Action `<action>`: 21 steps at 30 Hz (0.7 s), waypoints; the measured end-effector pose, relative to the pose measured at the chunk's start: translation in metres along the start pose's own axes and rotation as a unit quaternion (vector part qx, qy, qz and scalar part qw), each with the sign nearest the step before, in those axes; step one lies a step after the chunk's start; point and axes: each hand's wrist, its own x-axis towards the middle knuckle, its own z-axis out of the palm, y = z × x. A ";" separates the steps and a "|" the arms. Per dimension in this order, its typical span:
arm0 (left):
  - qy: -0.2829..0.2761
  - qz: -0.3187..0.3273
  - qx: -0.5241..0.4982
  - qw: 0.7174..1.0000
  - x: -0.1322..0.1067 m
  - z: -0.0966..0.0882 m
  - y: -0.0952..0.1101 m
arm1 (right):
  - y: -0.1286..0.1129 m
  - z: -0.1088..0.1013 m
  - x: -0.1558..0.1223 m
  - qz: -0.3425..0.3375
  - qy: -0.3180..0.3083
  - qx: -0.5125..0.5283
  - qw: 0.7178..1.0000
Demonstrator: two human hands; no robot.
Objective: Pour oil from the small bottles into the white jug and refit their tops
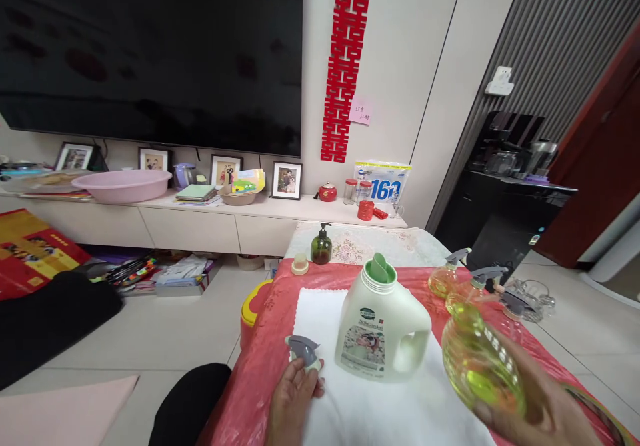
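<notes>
My left hand [295,396] pinches a grey trigger spray head [303,349] over the white cloth [320,319]. In my right hand [545,393] is a rounded clear bottle [480,359] with yellow liquid, blurred by motion and without a spray head on its neck. Between the hands stands a large pale-green detergent jug [365,313], upright and uncapped, with a green pouring spout [383,271] showing in its mouth. Just beyond the right-hand bottle are spray bottles [443,281] with grey triggers, one partly hidden.
A red cover [260,346] lies under the cloth. Toward the back of the table are a dark green pump bottle [321,246] and a cream cap [300,265]. A yellow-and-red stool [253,309] touches the left side. Behind runs a low cabinet [270,216] with frames and a pink basin [125,186].
</notes>
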 end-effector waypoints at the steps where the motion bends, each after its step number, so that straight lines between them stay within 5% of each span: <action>1: -0.009 -0.009 -0.001 1.000 0.000 -0.001 0.001 | -0.002 -0.003 0.009 -0.026 0.016 -0.060 0.998; 7: 0.005 0.021 -0.014 1.000 -0.003 -0.003 -0.006 | -0.019 -0.007 0.054 -0.144 0.030 -0.229 0.962; 21: 0.002 0.022 -0.025 0.999 0.003 -0.008 -0.018 | -0.058 0.005 0.097 -0.277 0.016 -0.341 0.898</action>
